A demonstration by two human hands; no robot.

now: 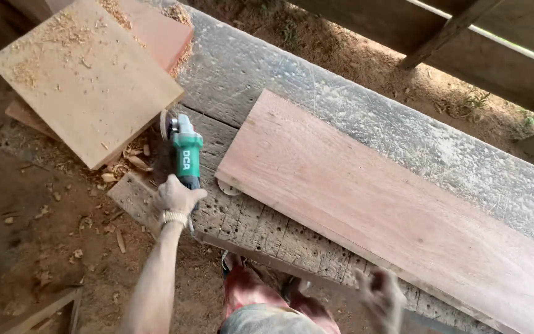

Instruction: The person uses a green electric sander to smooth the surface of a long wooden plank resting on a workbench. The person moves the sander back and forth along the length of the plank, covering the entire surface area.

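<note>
My left hand (pixel 177 196), with a watch on the wrist, grips the rear handle of a green and grey angle grinder (pixel 184 147) that lies on the worn grey workbench (pixel 341 105), its disc pointing away from me. My right hand (pixel 379 295) hangs blurred near the bench's front edge, fingers loosely curled, holding nothing. It is just below the near edge of a long reddish wooden plank (pixel 390 204) that lies diagonally across the bench. A round sanding disc (pixel 228 187) peeks out from under the plank's left corner.
Stacked square boards (pixel 84 77) covered in sawdust sit at the bench's left end, a reddish one (pixel 159 31) behind. Wood chips litter the dirt floor (pixel 44 229). Wooden rails (pixel 465 37) run along the far side. My feet (pixel 261 284) stand below the bench.
</note>
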